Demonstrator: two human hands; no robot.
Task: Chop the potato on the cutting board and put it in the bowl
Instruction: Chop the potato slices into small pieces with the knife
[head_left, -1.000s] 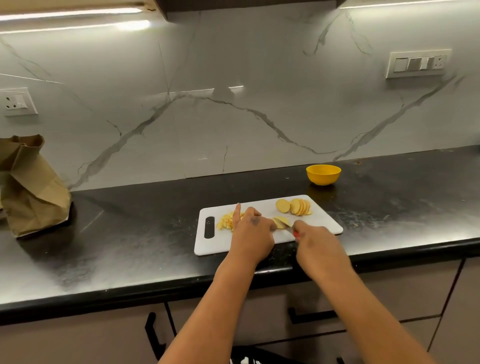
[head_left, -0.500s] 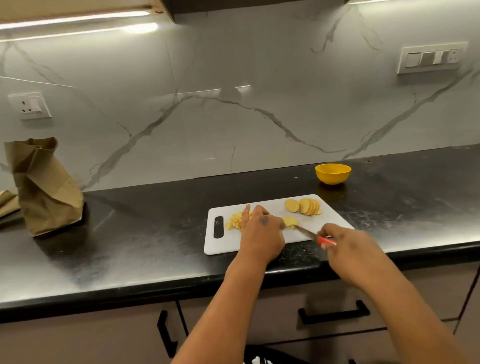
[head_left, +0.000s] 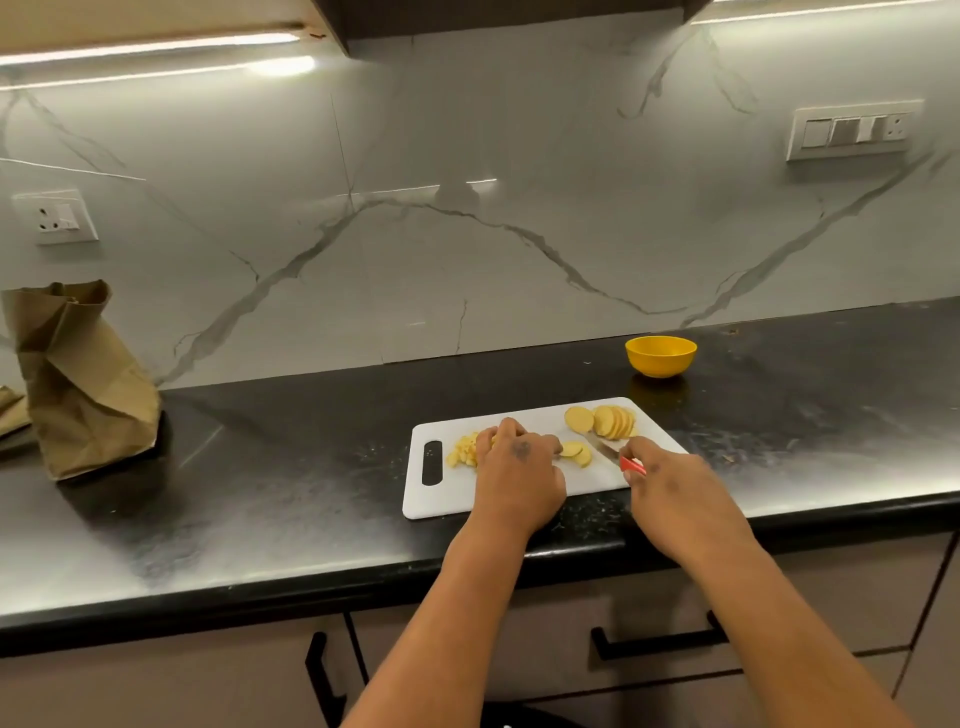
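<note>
The black bench (head_left: 260, 499) runs wide to either side of the hands, its front edge just under both wrists. A creased brown paper bag (head_left: 83, 379) stands far left of the fingers, its inside hidden. The white cutting board (head_left: 447, 499) lies near the bench's front edge. The left hand (head_left: 517, 467) rests on it, fingers curled down over potato; chopped pieces (head_left: 464, 451) lie just left of them, two slices (head_left: 576, 452) just right. The right hand (head_left: 675, 488) grips a red-handled knife (head_left: 615, 457), blade pointing toward a fanned row of slices (head_left: 605, 421) beyond. The yellow bowl (head_left: 660, 356) sits beyond the board's right corner, its contents hidden.
</note>
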